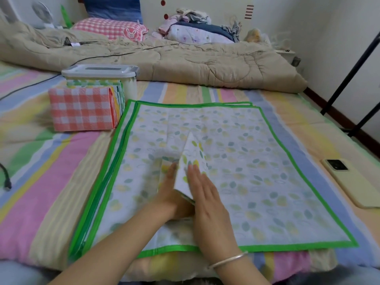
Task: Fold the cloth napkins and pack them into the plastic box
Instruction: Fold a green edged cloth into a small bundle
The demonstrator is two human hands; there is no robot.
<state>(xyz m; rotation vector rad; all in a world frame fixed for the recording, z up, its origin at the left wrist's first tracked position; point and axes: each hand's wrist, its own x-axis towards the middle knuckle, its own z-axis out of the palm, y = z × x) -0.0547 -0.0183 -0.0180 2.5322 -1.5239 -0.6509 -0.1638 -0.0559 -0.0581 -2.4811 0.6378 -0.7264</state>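
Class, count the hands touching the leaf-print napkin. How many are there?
2. The left hand is against the left side of the raised fold; the right hand lies flat against its right side. No others show.

spread napkin on the bed
folded napkins sit off its rear left corner, plastic box just behind them, phone to its right, quilt across the back.
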